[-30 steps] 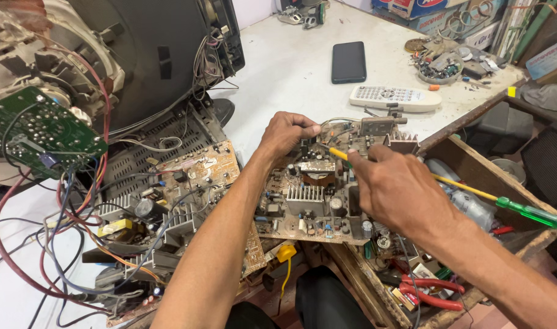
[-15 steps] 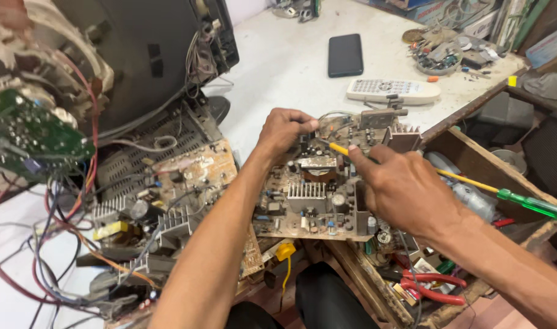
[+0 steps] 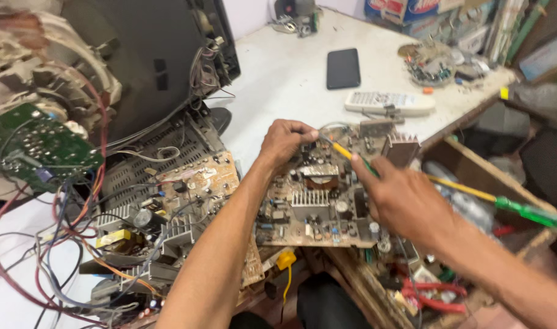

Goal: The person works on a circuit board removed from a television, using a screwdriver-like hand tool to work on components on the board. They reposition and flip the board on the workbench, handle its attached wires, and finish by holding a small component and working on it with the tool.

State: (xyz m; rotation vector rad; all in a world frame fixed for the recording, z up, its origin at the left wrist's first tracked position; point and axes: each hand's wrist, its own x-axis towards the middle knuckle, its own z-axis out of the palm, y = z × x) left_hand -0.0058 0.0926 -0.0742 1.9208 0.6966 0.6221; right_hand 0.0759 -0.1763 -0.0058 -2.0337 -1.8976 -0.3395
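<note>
My left hand (image 3: pixel 286 139) grips the far left edge of a brown circuit board (image 3: pixel 318 198) crowded with heat sinks and components, holding it tilted over the table's front edge. My right hand (image 3: pixel 405 200) pinches a thin yellow-tipped tool (image 3: pixel 347 152), with the tip touching the board's top near my left fingers. A second, larger circuit board (image 3: pixel 181 195) with tangled wires lies to the left, beneath an opened television set (image 3: pixel 132 67).
A green circuit board (image 3: pixel 38 146) hangs at the left. A black phone (image 3: pixel 343 68) and white remote (image 3: pixel 388 102) lie on the white table (image 3: pixel 278 85). A green-handled screwdriver (image 3: pixel 522 210) rests across a wooden box (image 3: pixel 473 164). Red pliers (image 3: pixel 428 295) lie below.
My view has shifted slightly; both hands stay on the board, with the tool tip held in nearly the same spot near my left fingers.
</note>
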